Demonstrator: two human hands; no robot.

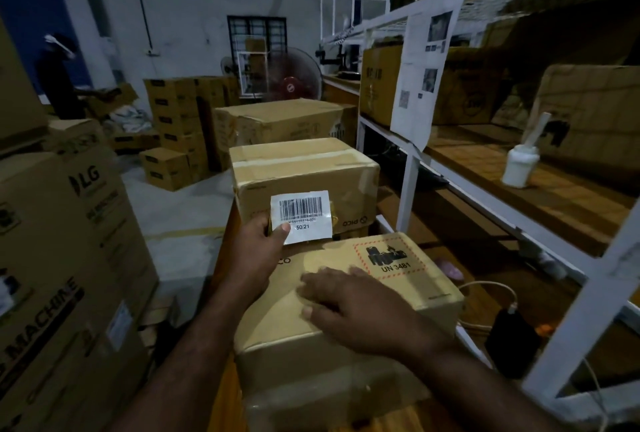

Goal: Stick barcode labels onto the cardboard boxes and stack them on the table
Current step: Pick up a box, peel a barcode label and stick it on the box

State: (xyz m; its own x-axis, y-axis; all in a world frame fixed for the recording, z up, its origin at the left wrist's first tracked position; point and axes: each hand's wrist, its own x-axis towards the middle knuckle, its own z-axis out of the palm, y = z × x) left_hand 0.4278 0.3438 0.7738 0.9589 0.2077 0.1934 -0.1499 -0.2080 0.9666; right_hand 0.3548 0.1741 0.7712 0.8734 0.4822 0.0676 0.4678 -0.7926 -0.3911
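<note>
A: Head view, largest first. We log the white rack (408, 175) along the right, its shelves holding cartons (588, 109).

B: Agreed. On the left we log the LG box (69, 224), tall, with its print towards us.

A: Centre: the table (225, 397), with its wood edge showing at the left. On it stands the far box (304, 182), with tape along its top and "PICO" upside down on its near face.

B: In front of it is the near box (363, 258), turned a little askew, with a red-hatched "UN 3481" mark at its top right corner. A third box (311, 390) shows under its front edge.

A: Hands. The right hand (356, 307) lies flat on the near box's top, fingers straight and spread, gripping nothing.

B: The left hand (256, 248) is up at the near box's far left edge. Its thumb and fingers pinch the label (304, 215) at the lower left corner.

A: The hands are apart, the right one nearer us.

B: The label is white, with a barcode above and "50/21" below. It is held upright in front of the far box's near face. We cannot tell whether it touches either box.

A: Smallest: a white bottle (519, 165) on the rack's middle shelf, with a stick standing out of it.
</note>
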